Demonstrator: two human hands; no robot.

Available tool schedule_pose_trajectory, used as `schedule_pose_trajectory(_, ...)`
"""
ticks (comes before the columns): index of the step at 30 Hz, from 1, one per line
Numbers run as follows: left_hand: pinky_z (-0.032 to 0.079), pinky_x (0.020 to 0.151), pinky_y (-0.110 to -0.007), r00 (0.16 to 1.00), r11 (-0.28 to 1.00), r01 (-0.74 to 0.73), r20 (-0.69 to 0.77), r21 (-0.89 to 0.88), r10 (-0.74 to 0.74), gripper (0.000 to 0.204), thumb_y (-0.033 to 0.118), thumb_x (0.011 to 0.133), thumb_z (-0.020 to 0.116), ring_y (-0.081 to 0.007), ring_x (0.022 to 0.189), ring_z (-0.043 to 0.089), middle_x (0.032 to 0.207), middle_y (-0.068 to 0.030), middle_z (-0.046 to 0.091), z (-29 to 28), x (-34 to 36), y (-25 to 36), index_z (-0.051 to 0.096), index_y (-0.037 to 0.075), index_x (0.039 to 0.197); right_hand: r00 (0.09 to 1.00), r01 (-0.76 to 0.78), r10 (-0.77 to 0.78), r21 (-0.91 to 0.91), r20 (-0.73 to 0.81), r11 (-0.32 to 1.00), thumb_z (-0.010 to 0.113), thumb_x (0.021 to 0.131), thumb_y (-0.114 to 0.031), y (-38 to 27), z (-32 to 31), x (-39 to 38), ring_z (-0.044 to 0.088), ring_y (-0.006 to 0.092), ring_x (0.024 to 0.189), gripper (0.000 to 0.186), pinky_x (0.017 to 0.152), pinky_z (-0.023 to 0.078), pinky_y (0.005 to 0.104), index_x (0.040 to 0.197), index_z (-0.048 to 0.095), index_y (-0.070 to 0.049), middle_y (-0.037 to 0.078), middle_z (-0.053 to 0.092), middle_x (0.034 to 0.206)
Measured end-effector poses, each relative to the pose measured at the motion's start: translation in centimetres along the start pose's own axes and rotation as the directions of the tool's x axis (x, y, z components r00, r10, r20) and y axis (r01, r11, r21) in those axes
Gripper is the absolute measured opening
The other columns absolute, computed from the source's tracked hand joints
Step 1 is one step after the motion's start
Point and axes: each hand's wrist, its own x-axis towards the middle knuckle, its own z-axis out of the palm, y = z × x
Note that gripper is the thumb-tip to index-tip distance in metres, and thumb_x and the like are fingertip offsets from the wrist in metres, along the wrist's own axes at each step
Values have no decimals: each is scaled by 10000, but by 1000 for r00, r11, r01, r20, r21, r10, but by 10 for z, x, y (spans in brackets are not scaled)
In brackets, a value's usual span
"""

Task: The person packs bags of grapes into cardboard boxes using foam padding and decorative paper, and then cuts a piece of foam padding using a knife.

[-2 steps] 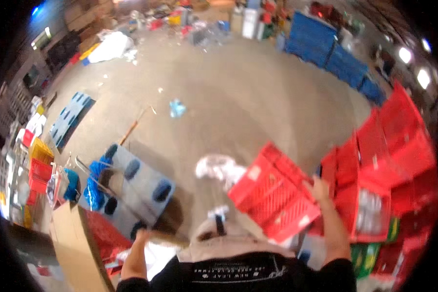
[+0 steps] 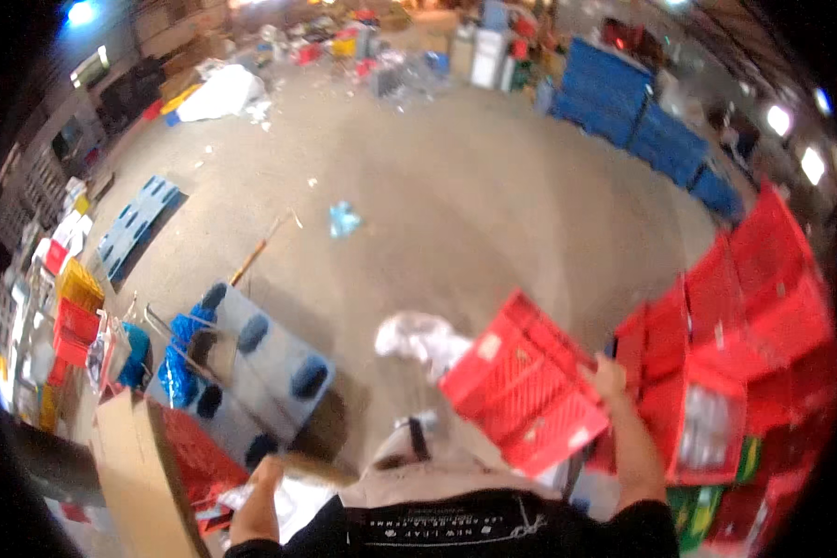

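Note:
A red slatted plastic crate [image 2: 530, 381] is tilted in front of me, to the right of my body. My right hand [image 2: 609, 375] is closed on its right edge, with the fingertips partly hidden. Low on the left, my left hand [image 2: 266, 472] is curled closed. A brown flat strip [image 2: 318, 468] runs from beside it toward my waist; blur hides exactly what the fingers hold. White crumpled plastic [image 2: 417, 337] lies on the floor just beyond the red crate.
Red crates [image 2: 725, 298] are stacked at my right, some holding clear items. A grey-blue pallet [image 2: 274, 349] with blue plastic [image 2: 186, 358] lies left. A tall cardboard piece [image 2: 139, 465] stands near my left arm. Blue crates [image 2: 604, 93] line the far right.
The view has tilted slightly, so the floor and far things sit a little lower in the picture. My right hand keeps its hold on the red crate; both hands stay nearly in place.

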Motion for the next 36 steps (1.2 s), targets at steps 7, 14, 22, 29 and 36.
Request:
schedule_pose_trajectory(7, 424, 729, -373, 944, 970, 237, 251, -57, -216, 220, 231, 868, 465, -246, 861, 521, 913, -101, 544, 105, 109, 82, 585, 47, 852, 921, -44, 122, -213, 371, 976, 652, 721, -467, -24, 54, 207, 559, 361, 1018, 573, 862, 431, 447, 1122, 557, -69, 197, 593, 1095)
schedule_pose_trajectory(14, 452, 827, -417, 788, 485, -586, 316, 649, 529, 320, 278, 859, 461, -320, 994, 569, 1056, -186, 609, 10, 329, 178, 630, 19, 940, 860, -190, 263, -204, 437, 960, 660, 750, -361, -78, 74, 351, 582, 389, 946, 414, 810, 457, 457, 1022, 626, -50, 219, 621, 983)
schedule_pose_trajectory(22, 464, 703, -362, 921, 856, -378, -233, -353, 311, 304, 225, 810, 597, -233, 800, 604, 852, -145, 646, -174, 616, 533, 606, 28, 1041, 873, -259, 262, -63, 411, 964, 684, 709, -468, -139, 129, 559, 634, 348, 862, 515, 743, 496, 456, 948, 645, -13, 209, 648, 905)
schedule_pose_trajectory(29, 473, 797, -389, 972, 972, 213, -80, -100, -221, 239, 176, 909, 476, -276, 928, 574, 1045, -97, 617, -200, 734, 486, 583, 49, 1082, 849, -260, 238, -18, 471, 965, 681, 712, -452, -255, 164, 782, 633, 354, 855, 496, 731, 494, 463, 926, 646, -7, 212, 648, 889)
schedule_pose_trajectory(36, 483, 723, -381, 904, 907, 410, 174, -94, -390, 250, 216, 875, 519, -273, 838, 590, 968, -105, 626, -168, 811, 605, 600, 40, 1033, 860, -158, 158, -41, 485, 987, 676, 720, -429, -368, 202, 1006, 632, 363, 854, 471, 723, 492, 470, 914, 647, -1, 219, 647, 882)
